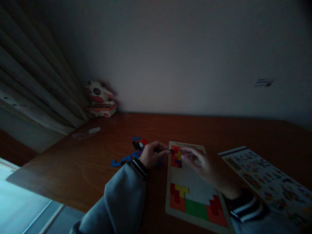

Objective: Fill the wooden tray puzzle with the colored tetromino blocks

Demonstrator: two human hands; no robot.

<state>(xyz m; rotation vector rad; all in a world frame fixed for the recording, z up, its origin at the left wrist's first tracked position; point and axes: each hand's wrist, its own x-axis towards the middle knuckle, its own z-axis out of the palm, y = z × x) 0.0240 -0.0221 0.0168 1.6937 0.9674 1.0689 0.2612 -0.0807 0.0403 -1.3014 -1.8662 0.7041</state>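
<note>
Pinching a small dark piece (171,151) over the board (168,195), right of lower centre in the frame, the left hand (152,154) is nearly closed; the right hand (201,162), half open, seems empty. Moving so small a piece calls for fine fingertip control.

A wooden table (85,162) carries 1 puzzle board (187,177), 1 printed sheet (263,177), loose coloured pieces (126,158) and 1 toy cow (101,97).

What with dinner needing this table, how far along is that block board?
The board is partly filled: set pieces line its near end and far left corner. The left hand holds a small black piece. Remaining: the bare middle, and loose pieces beside the board.
</note>
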